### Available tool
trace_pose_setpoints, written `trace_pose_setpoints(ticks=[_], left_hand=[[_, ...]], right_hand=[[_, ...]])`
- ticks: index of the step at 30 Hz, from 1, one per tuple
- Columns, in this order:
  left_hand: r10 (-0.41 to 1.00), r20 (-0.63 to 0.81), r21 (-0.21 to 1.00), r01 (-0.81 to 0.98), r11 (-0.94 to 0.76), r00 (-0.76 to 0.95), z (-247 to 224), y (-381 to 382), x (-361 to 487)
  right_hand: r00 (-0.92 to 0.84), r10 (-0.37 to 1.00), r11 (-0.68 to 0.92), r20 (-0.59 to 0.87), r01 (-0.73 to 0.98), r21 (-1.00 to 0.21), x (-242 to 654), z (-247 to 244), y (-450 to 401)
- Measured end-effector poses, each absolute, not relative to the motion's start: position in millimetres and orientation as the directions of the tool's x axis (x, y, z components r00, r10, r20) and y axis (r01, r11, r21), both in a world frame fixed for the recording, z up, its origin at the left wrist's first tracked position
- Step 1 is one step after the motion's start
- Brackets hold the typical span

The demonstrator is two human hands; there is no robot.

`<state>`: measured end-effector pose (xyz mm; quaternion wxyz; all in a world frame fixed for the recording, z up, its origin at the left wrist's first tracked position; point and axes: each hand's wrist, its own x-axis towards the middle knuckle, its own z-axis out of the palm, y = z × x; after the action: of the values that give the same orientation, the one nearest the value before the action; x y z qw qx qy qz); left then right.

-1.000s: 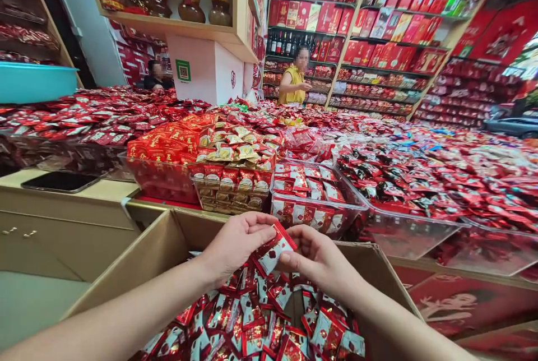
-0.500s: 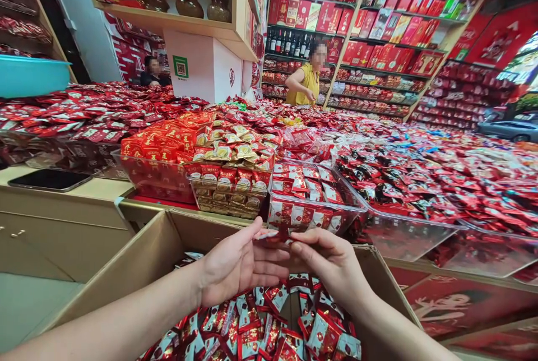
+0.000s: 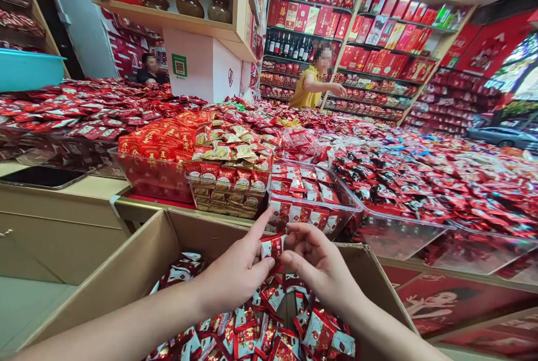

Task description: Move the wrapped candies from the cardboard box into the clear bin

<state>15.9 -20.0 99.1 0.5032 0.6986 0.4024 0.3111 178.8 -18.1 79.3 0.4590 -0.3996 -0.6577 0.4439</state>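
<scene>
- Head view, right hand (image 3: 319,265): partly closed; a red-and-white sachet (image 3: 272,247) is pinched between thumb and fingertips. The sachet is held upright just above the box, and its printed face is left largely uncovered by this edge grip.
- Left hand (image 3: 231,282): half open, index finger raised. The thumb lies just beside the sachet's lower edge; contact cannot be told.
- Beneath both hands: a cardboard box (image 3: 197,237), filled with loose red sachets (image 3: 269,299). The heap is kept within the box walls.
- Just ahead of the hands: a clear plastic tray (image 3: 351,204) of red-and-white sachets, apparently set out for display.
- Left of the hands: a smartphone (image 3: 42,177), laid flat on a tan counter (image 3: 63,198).
- Far ahead: a person in a yellow top (image 3: 313,86), with one arm extended over the heaped packets.
- Differences from the earlier frame: the sachet is now raised upright instead of lying nearly flat, the left index finger is lifted, and the far person's arm is stretched further out.
</scene>
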Motion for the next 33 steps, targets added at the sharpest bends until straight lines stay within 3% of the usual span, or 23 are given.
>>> trace_pose_setpoints(ticks=[2, 4, 8, 13, 20, 24, 29, 33], left_hand=[[0.900, 0.035, 0.847, 0.465, -0.258, 0.435, 97, -24, 17], [0.895, 0.047, 0.770, 0.555, -0.315, 0.443, 97, -28, 19], [0.867, 0.053, 0.798, 0.501, -0.334, 0.495, 99, -32, 21], [0.858, 0.138, 0.800, 0.455, -0.392, 0.496, 102, -30, 18], [0.763, 0.298, 0.712, 0.399, -0.578, 0.574, 101, -38, 15], [0.775, 0.337, 0.740, 0.359, -0.569, 0.535, 106, -41, 14], [0.843, 0.293, 0.778, 0.401, -0.484, 0.452, 111, -30, 13], [0.840, 0.241, 0.768, 0.433, -0.471, 0.486, 101, -21, 10]], right_hand=[[-0.282, 0.932, 0.276, 0.229, 0.137, -0.951, 173, 80, -22], [-0.279, 0.935, 0.278, 0.218, 0.195, -0.941, 168, 82, -24], [-0.294, 0.930, 0.316, 0.219, 0.342, -0.885, 167, 86, -22], [-0.333, 0.906, 0.387, 0.263, 0.395, -0.833, 174, 98, -22], [-0.395, 0.821, 0.570, 0.412, 0.601, -0.560, 168, 107, -28], [-0.436, 0.763, 0.641, 0.478, 0.612, -0.464, 175, 114, -23], [-0.203, 0.765, 0.589, 0.611, 0.604, -0.537, 205, 149, 21], [-0.217, 0.879, 0.469, 0.424, 0.549, -0.692, 220, 165, 70]])
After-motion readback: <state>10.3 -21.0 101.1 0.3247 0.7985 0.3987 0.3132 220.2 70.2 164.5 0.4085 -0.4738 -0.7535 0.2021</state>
